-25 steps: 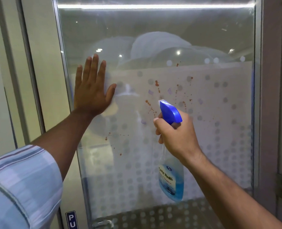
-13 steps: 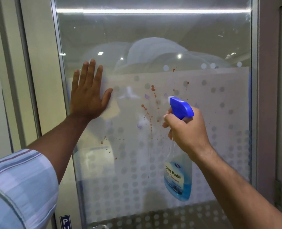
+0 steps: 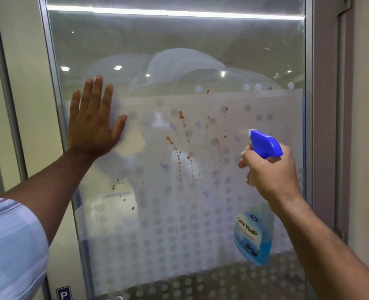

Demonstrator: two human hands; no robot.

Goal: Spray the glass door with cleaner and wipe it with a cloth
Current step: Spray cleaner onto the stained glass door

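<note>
The glass door (image 3: pixel 179 50) has a frosted dotted band with orange-brown splatters (image 3: pixel 180 148) at its middle; wet streaks run down from them. My left hand (image 3: pixel 92 124) lies flat on the glass at the left, fingers spread. A pale cloth (image 3: pixel 131 139) seems to be pressed under the palm, with only its edge showing by the thumb. My right hand (image 3: pixel 270 176) grips a clear spray bottle (image 3: pixel 252 239) of blue cleaner. Its blue trigger head (image 3: pixel 264 144) points left at the splatters, a short way off the glass.
A metal door frame (image 3: pixel 53 83) runs down the left side, with a cream wall panel (image 3: pixel 23 83) beyond it. A grey-purple frame (image 3: pixel 324 105) with a hinge stands at the right. A blue sign plate (image 3: pixel 63 294) sits low on the left.
My right hand has carried the spray bottle to the right, away from the splatters' middle. The left hand stays pressed on the glass. Wet streaks have appeared under the splatters.
</note>
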